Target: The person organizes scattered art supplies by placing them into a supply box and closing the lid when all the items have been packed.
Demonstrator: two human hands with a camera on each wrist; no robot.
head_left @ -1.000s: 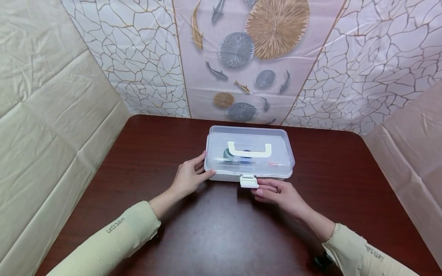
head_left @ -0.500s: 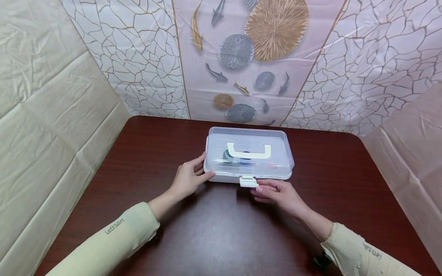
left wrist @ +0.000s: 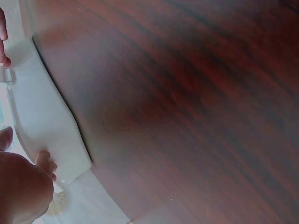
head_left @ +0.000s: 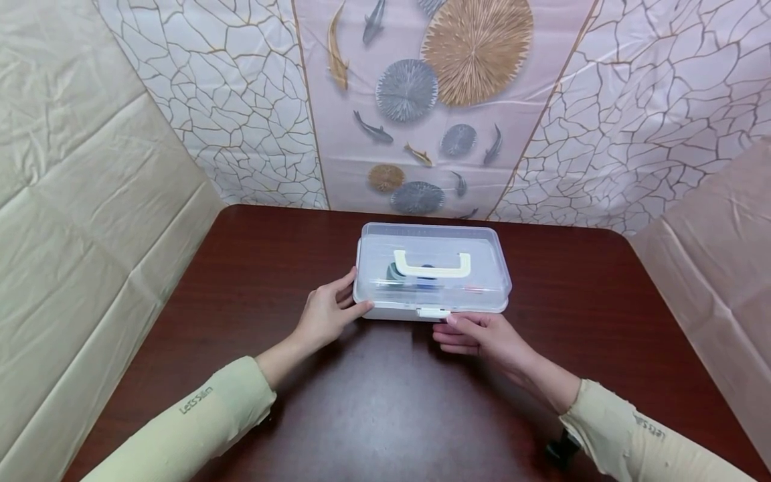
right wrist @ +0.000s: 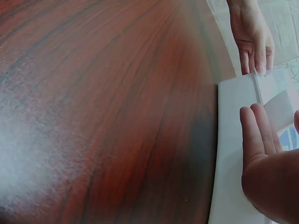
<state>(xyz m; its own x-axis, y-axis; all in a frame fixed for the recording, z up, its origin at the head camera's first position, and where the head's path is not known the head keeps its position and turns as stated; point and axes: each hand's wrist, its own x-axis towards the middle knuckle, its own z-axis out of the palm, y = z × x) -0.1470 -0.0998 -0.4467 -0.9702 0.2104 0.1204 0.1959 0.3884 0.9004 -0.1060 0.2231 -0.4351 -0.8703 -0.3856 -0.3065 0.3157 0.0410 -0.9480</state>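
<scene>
A clear-lidded plastic storage box with a white handle sits near the far side of the table. My left hand grips its left end, thumb at the front corner and fingers along the side. At the front, the thumb and a finger of my right hand pinch the right end of the white latch; the other fingers stretch out below it. The latch shows as a thin strip in the head view. Through the lid appear a green round item, something blue and something red.
The box rests on a dark reddish-brown wooden table. Patterned cloth hangs behind the table, with beige cloth at the left and more at the right. A dark object shows under the right sleeve.
The latch flap, seen broad earlier, has turned to a thin strip, its outer edge higher. My right fingers have straightened out beneath it. The left hand keeps its hold on the box.
</scene>
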